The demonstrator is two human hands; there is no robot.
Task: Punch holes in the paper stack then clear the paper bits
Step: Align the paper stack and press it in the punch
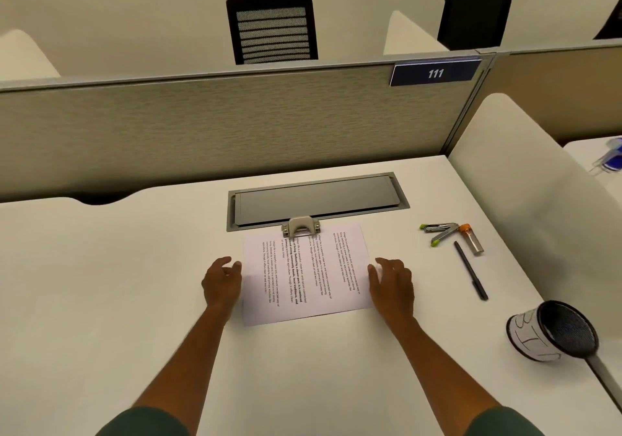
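Head view: a person sat at a white desk (117, 284), both forearms reaching forward.
Paper stack: the paper stack (304, 272) lay flat in the middle of the desk, printed text running sideways, its far edge slid into the hole punch (300, 226).
Hole punch: small and beige, it sat at the middle of the far edge, just in front of the grey cable hatch (318, 200); nothing pressed on its lever.
Left hand: the left hand (222, 279) rested at the paper's left edge, fingers loosely spread, holding nothing.
Right hand: the right hand (392, 282) sat at the paper's right edge, fingers loosely spread, gripping nothing.
Other items: a stapler (439, 232), a small tube (471, 238) and a pen (470, 270) lay well to the right; a mesh cup (552, 334) lay tipped on its side near the right edge.
Progress: the stack looked lined up in the punch; whether holes were already cut could not be told. No paper bits showed on the desk, so clearing seemed left to do.
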